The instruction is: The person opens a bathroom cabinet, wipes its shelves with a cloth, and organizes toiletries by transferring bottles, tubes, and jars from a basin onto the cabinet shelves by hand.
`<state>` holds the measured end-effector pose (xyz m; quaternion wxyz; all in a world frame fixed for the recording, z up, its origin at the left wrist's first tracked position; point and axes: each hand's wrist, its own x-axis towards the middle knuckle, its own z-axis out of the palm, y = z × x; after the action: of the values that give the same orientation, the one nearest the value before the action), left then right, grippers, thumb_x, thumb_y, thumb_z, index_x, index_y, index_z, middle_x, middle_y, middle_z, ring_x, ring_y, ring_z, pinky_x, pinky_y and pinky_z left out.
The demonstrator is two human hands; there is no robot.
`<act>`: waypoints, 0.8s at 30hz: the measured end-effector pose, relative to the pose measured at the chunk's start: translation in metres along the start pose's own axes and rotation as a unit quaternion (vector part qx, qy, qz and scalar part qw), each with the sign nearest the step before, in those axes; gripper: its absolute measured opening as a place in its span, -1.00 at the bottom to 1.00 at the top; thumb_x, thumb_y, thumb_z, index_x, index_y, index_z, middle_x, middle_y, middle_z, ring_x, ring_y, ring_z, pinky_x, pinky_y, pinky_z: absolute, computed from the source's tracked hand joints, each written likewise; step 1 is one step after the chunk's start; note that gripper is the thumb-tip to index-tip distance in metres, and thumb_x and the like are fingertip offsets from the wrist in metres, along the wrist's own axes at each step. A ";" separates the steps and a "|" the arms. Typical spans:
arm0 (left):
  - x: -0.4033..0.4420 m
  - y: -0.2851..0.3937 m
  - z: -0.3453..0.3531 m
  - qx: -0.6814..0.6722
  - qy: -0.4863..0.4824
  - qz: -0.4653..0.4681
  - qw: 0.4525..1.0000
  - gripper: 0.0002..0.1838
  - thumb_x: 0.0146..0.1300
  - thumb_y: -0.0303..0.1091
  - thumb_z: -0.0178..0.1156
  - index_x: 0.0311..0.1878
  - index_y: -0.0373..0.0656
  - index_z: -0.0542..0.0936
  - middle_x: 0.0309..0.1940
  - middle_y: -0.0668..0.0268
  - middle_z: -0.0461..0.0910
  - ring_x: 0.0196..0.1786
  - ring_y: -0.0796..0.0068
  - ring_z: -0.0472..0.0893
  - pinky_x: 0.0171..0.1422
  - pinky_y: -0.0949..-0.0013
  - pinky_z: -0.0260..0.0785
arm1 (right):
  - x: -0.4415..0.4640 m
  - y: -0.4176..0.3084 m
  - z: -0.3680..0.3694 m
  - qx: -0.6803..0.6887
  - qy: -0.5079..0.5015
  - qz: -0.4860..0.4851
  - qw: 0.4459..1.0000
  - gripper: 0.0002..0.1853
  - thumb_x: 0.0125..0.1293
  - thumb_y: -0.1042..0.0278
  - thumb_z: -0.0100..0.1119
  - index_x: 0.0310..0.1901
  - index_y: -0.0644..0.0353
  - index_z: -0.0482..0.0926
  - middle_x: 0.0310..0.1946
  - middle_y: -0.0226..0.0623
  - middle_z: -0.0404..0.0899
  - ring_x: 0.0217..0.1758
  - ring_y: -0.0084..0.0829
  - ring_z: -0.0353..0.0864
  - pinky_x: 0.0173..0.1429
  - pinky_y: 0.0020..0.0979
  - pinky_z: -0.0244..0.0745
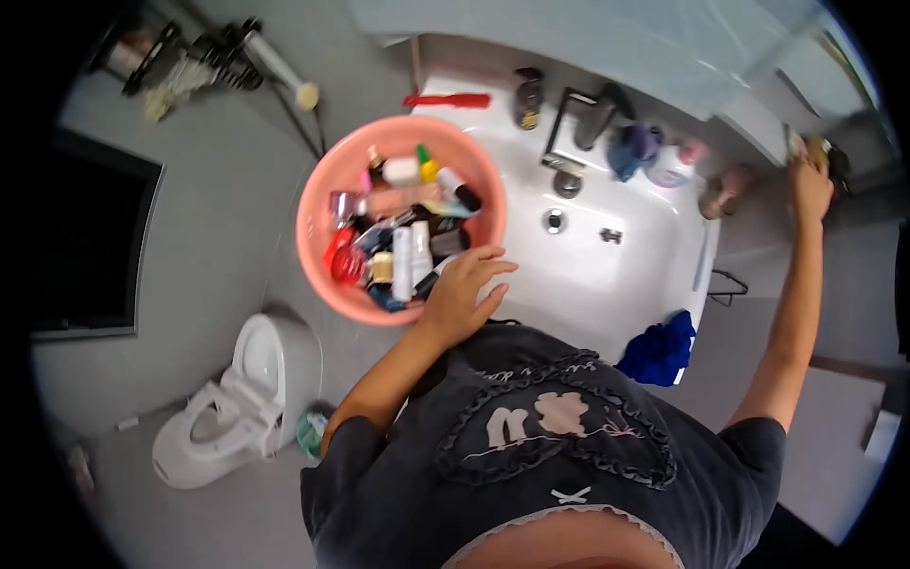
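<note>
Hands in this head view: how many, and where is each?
2: the left hand at the rim of the pink basin, and the right hand at far right, by small, blurred items. No other hand shows.

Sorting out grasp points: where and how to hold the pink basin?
Probably the pink basin by its rim, two hands on opposite sides, coming from outside: it is round and wide, and containers crowd its middle.

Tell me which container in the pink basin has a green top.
The yellow container near the far rim of the basin; no other visible top there is green.
</note>
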<state>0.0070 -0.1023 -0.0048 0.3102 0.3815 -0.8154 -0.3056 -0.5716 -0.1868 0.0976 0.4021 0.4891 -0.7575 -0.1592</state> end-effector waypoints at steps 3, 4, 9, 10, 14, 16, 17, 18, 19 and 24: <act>-0.012 -0.015 -0.034 0.041 0.044 -0.040 0.997 -0.72 0.13 -0.39 0.20 -0.05 -0.14 0.54 -0.03 0.15 0.48 0.01 0.11 0.49 0.11 0.17 0.31 | -0.001 -0.006 -0.018 0.029 -0.056 0.044 0.997 -0.54 0.34 0.02 -0.09 0.24 -0.08 0.37 0.15 -0.39 0.46 0.21 -0.25 0.39 0.14 -0.12 0.34; -0.013 -0.023 -0.049 0.057 0.056 -0.049 0.996 -0.71 0.12 -0.39 0.20 -0.05 -0.15 0.53 -0.03 0.15 0.49 0.01 0.12 0.49 0.11 0.16 0.32 | -0.005 -0.006 -0.018 0.056 -0.003 0.060 0.997 -0.52 0.32 -0.01 -0.05 0.23 -0.09 0.37 0.14 -0.37 0.47 0.19 -0.24 0.40 0.15 -0.12 0.34; 0.003 -0.112 -0.068 0.182 0.080 -0.107 0.974 -0.65 0.10 -0.38 0.22 0.00 -0.09 0.54 -0.05 0.15 0.51 0.05 0.15 0.49 0.17 0.13 0.28 | -0.038 -0.032 -0.044 0.177 0.146 0.094 0.969 -0.51 0.26 0.00 0.08 0.21 -0.11 0.40 0.12 -0.36 0.48 0.09 -0.16 0.48 0.09 -0.18 0.41; 0.011 -0.128 -0.060 0.179 0.076 -0.103 0.976 -0.65 0.10 -0.38 0.22 0.00 -0.09 0.54 -0.05 0.15 0.51 0.05 0.15 0.49 0.17 0.13 0.28 | -0.046 -0.048 -0.068 0.278 0.253 0.027 0.926 -0.55 0.22 0.08 0.17 0.13 -0.03 0.46 0.05 -0.29 0.52 0.02 -0.14 0.52 0.05 -0.20 0.43; 0.043 -0.171 -0.032 0.267 -0.001 -0.032 0.963 -0.70 0.03 -0.37 0.26 -0.10 0.00 0.61 -0.11 0.26 0.56 -0.01 0.20 0.52 0.15 0.13 0.23 | -0.101 -0.129 -0.140 0.490 0.222 -0.033 0.842 -0.64 0.06 0.46 0.25 -0.04 0.19 0.55 -0.08 -0.16 0.56 -0.02 -0.18 0.51 0.09 -0.26 0.34; 0.052 -0.175 -0.031 0.283 -0.047 -0.022 0.958 -0.71 0.03 -0.35 0.25 -0.11 0.02 0.61 -0.13 0.28 0.58 -0.03 0.22 0.53 0.15 0.14 0.21 | -0.131 -0.172 -0.173 0.561 0.207 -0.072 0.798 -0.65 0.00 0.55 0.26 -0.09 0.15 0.57 -0.07 -0.20 0.55 0.02 -0.23 0.48 0.12 -0.25 0.31; 0.053 -0.175 -0.035 0.305 -0.050 -0.011 0.951 -0.82 0.05 -0.28 0.22 -0.23 0.06 0.64 -0.22 0.36 0.60 -0.10 0.27 0.54 0.09 0.14 0.22 | -0.144 -0.193 -0.190 0.596 0.185 -0.071 0.778 -0.66 0.00 0.55 0.27 -0.11 0.14 0.58 -0.10 -0.19 0.55 0.02 -0.21 0.48 0.12 -0.23 0.31; 0.061 -0.173 -0.037 0.323 -0.053 0.011 0.945 -0.89 0.06 -0.22 0.19 -0.34 0.11 0.66 -0.32 0.44 0.61 -0.18 0.33 0.56 0.03 0.14 0.22 | -0.152 -0.203 -0.203 0.634 0.125 -0.108 0.756 -0.66 0.00 0.51 0.29 -0.11 0.13 0.59 -0.12 -0.19 0.55 0.00 -0.19 0.48 0.10 -0.24 0.33; 0.066 -0.162 -0.043 0.317 -0.060 0.020 0.946 -0.88 0.10 -0.21 0.15 -0.34 0.12 0.66 -0.35 0.42 0.61 -0.20 0.34 0.57 0.04 0.13 0.22 | -0.159 -0.213 -0.217 0.648 0.107 -0.122 0.744 -0.65 -0.02 0.48 0.30 -0.11 0.13 0.59 -0.15 -0.18 0.54 -0.04 -0.19 0.50 0.05 -0.25 0.36; 0.065 -0.036 -0.090 0.270 -0.030 0.096 0.958 -0.85 0.10 -0.33 0.21 -0.23 0.03 0.64 -0.32 0.37 0.59 -0.14 0.35 0.55 0.22 0.11 0.17 | -0.175 -0.253 -0.251 0.742 0.035 -0.198 0.640 -0.48 0.02 0.36 0.33 0.08 0.15 0.45 0.04 -0.18 0.47 0.11 -0.14 0.44 0.14 -0.24 0.39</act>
<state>0.0554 -0.1972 0.0420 0.1986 0.3619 -0.9092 -0.0545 -0.1899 -0.1157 0.0145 -0.1105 0.7668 -0.4919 0.3973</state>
